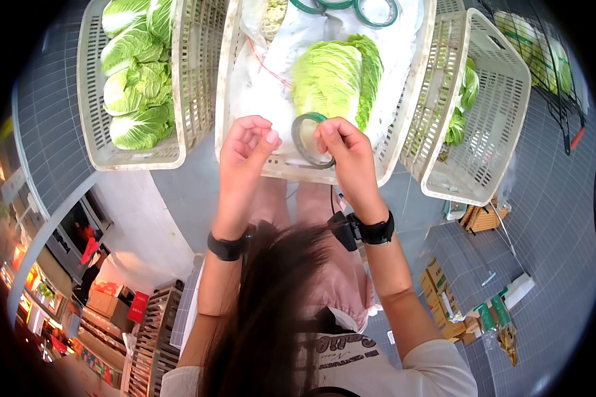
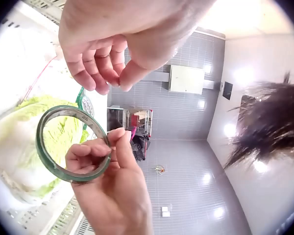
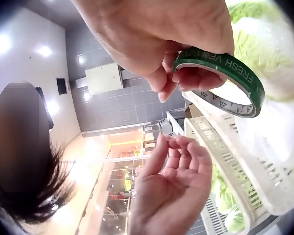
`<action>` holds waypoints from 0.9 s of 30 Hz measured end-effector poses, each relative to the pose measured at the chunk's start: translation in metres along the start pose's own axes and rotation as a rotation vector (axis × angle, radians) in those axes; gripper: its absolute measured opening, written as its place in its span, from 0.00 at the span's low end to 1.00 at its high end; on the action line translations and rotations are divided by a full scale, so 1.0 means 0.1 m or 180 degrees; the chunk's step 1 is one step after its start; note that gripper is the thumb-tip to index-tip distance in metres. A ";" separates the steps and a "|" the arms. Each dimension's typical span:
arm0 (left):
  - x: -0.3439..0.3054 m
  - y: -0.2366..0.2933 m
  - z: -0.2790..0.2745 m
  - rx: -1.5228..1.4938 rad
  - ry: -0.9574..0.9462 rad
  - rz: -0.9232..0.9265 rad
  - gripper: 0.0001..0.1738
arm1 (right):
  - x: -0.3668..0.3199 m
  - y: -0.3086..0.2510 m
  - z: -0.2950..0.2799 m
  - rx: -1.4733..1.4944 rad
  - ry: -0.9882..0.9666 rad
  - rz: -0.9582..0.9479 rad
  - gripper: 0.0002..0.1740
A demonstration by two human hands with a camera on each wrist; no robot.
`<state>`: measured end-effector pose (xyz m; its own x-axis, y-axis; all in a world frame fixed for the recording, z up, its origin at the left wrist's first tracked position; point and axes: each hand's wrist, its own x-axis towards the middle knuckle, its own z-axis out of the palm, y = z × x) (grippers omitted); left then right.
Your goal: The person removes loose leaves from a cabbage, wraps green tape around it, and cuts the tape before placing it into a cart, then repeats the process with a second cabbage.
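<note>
In the head view the right hand (image 1: 352, 153) grips a roll of green tape (image 1: 299, 142), its fingers curled through the ring. The left hand (image 1: 243, 149) is beside it with fingers loosely bent, thumb near the index fingertip; nothing shows between them. A cabbage (image 1: 327, 76) lies on white sheeting (image 1: 245, 86) in the middle crate, just beyond the hands. The left wrist view shows the roll (image 2: 45, 152) held by the right hand (image 2: 120, 191) below the left hand (image 2: 122, 39). In the right wrist view, lettering shows on the tape (image 3: 245, 73).
Several more tape rolls (image 1: 375, 25) lie at the middle crate's far end. A left crate (image 1: 86, 132) holds several cabbages (image 1: 136, 89). A right crate (image 1: 470, 192) has leafy greens (image 1: 466, 89) inside. A black wire basket (image 1: 562, 112) stands at the far right, cardboard boxes (image 1: 440, 294) lower right.
</note>
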<state>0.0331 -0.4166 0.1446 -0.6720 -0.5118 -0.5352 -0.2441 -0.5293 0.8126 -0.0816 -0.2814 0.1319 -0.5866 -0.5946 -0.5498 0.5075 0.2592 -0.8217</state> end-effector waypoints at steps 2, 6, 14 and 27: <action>-0.04 -0.05 0.00 0.0443 -0.0109 0.0231 0.14 | 0.02 0.01 0.06 0.0741 -0.0026 0.0126 0.12; -0.20 -0.08 0.07 0.3145 -0.0302 0.1626 0.22 | 0.13 -0.06 0.14 0.1800 -0.0480 0.0500 0.14; -0.37 -0.19 -0.29 0.1529 0.0059 0.0090 0.13 | 0.24 0.00 0.32 -0.0666 -0.0309 -0.0132 0.13; -0.29 -0.20 -0.23 -0.0264 -0.0494 0.0115 0.33 | 0.06 -0.18 0.45 -0.1788 -0.0724 -0.2181 0.16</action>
<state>0.0736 -0.4071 0.1387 -0.7807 -0.4244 -0.4587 -0.1635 -0.5697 0.8054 -0.0661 -0.3238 0.1498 -0.4776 -0.8750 0.0790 -0.3226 0.0910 -0.9422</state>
